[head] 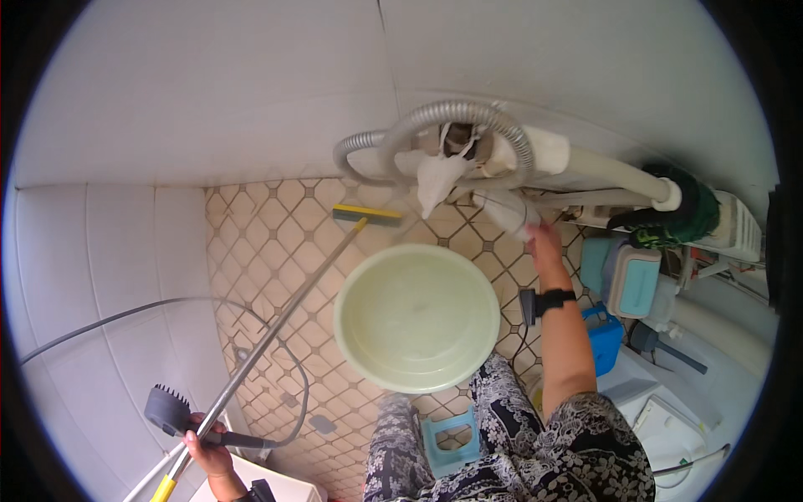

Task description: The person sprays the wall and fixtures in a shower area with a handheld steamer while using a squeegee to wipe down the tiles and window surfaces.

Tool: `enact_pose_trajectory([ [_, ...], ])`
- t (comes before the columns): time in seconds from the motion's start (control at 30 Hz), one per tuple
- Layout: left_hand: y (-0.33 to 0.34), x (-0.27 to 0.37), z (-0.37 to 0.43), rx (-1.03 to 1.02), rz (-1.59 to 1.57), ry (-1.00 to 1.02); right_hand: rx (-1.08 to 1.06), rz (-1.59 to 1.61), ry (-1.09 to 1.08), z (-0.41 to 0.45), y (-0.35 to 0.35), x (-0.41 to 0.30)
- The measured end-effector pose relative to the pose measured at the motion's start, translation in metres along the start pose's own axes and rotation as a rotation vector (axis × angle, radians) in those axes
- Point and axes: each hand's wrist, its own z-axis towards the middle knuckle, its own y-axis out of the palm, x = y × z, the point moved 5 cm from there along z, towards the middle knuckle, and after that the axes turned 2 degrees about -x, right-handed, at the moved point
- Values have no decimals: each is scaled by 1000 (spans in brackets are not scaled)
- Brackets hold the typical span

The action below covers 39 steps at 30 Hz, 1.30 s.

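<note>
My left hand [210, 455] is closed around the handle of a grey shower head [169, 411] with bristles on its face. The metal pole [276, 326] of a floor squeegee crosses this same hand; whether my fingers also grip the pole is unclear. Off to the right, my outstretched right hand [543, 243] has hold of one end of a white item [505, 213], too blurred to name. A wide pale green basin [342, 314] sits on the tiled floor in front of my legs, between the two hands.
The squeegee's yellow and grey head [367, 214] rests near the wall. Above it hang a coiled grey corrugated hose [464, 113] and a white bag [439, 179]. A light blue stool [448, 461] stands between my legs. Containers [633, 282] and a blue plastic item [605, 342] line the right side.
</note>
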Motion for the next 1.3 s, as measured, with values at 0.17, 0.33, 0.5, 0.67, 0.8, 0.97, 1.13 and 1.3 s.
enact_pose_trajectory([
  [0.17,6,-5,7,-19,25,-16,-220,693,308,-92,-17,29],
  [0.33,17,-1,6,-32,60,38,-294,456,-35,-169,-41,-37],
  [0.5,33,11,-2,-12,86,-13,-412,359,-256,-269,-57,-162],
  [0.67,31,2,-6,99,70,-47,-501,514,-514,-315,-62,-279],
  [0.8,41,9,-5,42,15,-61,-209,201,-607,-266,-80,-303],
  [0.97,45,16,-10,88,22,-92,439,-1447,-1195,-288,-3,-317],
  [1.13,58,28,-19,15,210,-27,265,-1413,-975,-245,26,-308],
  [1.3,107,72,-53,-180,242,78,-267,-946,-1036,-340,91,-274],
])
